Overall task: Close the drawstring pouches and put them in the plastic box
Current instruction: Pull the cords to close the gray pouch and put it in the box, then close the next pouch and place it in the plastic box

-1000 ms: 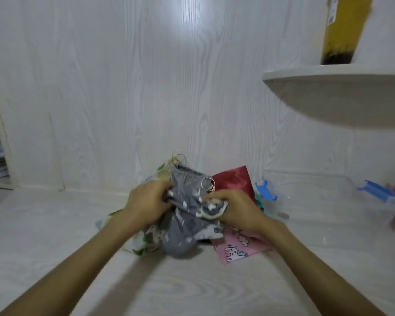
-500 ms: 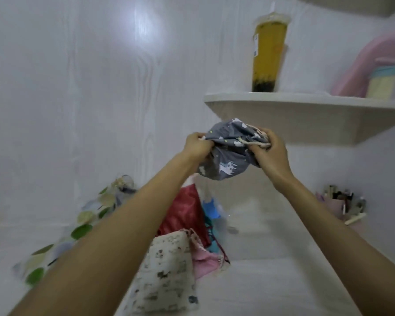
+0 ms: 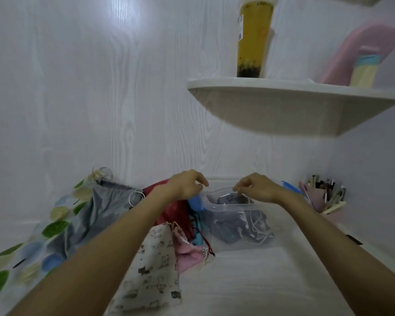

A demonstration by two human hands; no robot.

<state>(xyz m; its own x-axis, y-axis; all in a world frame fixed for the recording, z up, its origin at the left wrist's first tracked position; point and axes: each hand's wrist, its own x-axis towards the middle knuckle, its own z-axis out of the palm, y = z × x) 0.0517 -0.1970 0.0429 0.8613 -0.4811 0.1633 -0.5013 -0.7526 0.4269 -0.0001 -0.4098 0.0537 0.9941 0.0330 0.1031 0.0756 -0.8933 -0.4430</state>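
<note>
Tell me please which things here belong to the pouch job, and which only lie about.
Job:
grey pouch in plastic box
cream pouch
pink pouch
red pouch
leaf-print pouch
plain grey pouch

Lying about:
yellow drink cup on shelf
pen holder

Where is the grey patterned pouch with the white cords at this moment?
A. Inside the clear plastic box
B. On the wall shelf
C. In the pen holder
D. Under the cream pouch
A: the grey patterned pouch shows through the wall of the clear plastic box, below both hands.
</note>
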